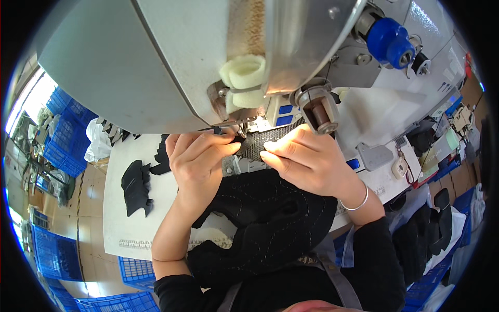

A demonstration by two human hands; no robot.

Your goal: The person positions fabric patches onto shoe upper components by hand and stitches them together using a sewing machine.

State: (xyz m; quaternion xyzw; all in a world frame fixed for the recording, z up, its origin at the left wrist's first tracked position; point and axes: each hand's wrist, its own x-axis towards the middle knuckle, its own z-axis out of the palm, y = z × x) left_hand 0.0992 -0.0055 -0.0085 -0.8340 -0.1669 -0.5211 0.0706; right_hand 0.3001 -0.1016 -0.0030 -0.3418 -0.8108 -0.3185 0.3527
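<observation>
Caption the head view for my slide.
Left hand and right hand close together at a sewing machine, black stitched fabric in the foreground.

- The sewing machine point(114, 67) is cut off by the upper edge.
- Whether cloth is pinched or only pressed by the left hand point(196, 160) and right hand point(314, 162) cannot be told.
- The black stitched piece point(273, 208) is partly hidden by the right hand.
- A blue crate point(118, 302) is cut off below.

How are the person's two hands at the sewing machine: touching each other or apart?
Apart. The head view shows a gap between the left hand and right hand, with dark textured material visible there.
</observation>
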